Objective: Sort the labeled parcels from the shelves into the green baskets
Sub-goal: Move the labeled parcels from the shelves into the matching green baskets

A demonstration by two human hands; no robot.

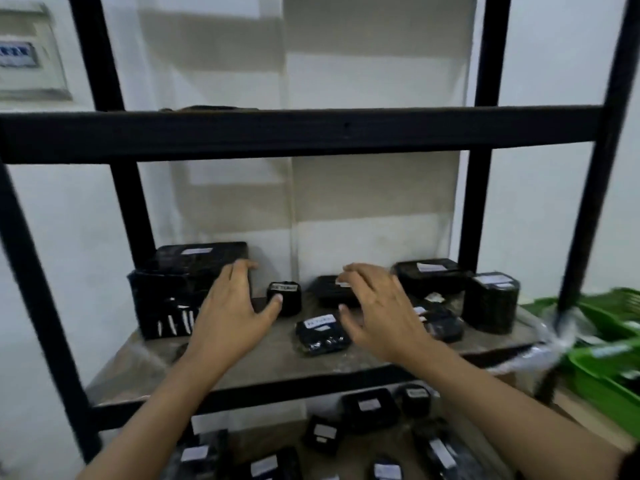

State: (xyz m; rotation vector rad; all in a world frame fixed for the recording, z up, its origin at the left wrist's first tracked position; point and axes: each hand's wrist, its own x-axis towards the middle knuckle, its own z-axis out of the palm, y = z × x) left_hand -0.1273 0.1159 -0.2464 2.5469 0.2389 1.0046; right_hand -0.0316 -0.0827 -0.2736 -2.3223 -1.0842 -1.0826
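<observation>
Several black-wrapped parcels with white labels lie on the middle shelf board (242, 362). My left hand (232, 310) hovers open in front of a large black parcel (180, 289), its thumb near a small cube parcel (285, 296). My right hand (377, 306) is spread open above a flat parcel (320, 332) and partly hides a tray-like parcel (329, 289). More parcels sit to the right (429, 275), (493, 303). Neither hand holds anything. Green baskets (609, 358) stand at the right edge.
A black metal shelf frame (298, 133) crosses the view, with uprights on both sides. The lower shelf holds several more labelled black parcels (369, 407). A white wall lies behind, with a panel box (27, 53) at the upper left.
</observation>
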